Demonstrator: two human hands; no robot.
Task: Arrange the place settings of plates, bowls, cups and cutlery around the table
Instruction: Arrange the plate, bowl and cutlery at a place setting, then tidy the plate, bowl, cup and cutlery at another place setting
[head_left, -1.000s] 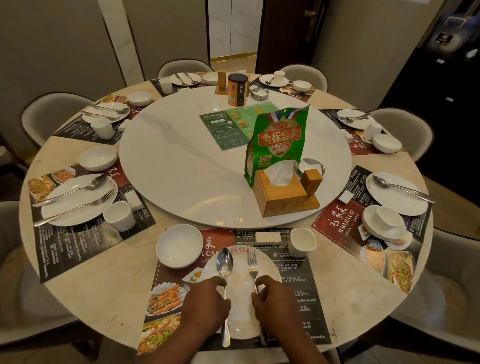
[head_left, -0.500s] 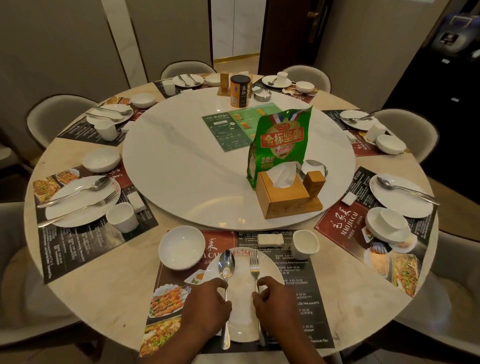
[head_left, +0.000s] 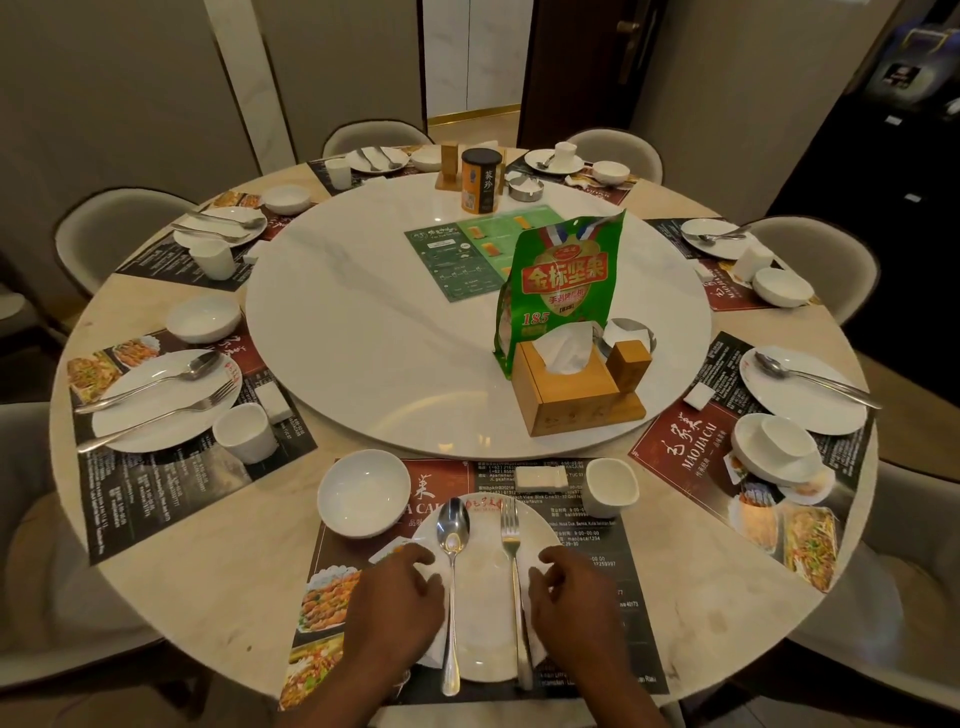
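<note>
The left hand (head_left: 395, 608) and right hand (head_left: 574, 603) are held loosely open, empty, apparently resting on the plate (head_left: 483, 639) edges. A spoon (head_left: 452, 571) and fork (head_left: 514, 582) are laid parallel on it, near the worktop (head_left: 208, 582) edge.

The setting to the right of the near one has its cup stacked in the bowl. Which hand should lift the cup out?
Probably the right hand. It rests at the right edge of the near plate, on the side of that stacked cup and bowl. The left hand would have to cross over the plate, spoon and fork.
</note>
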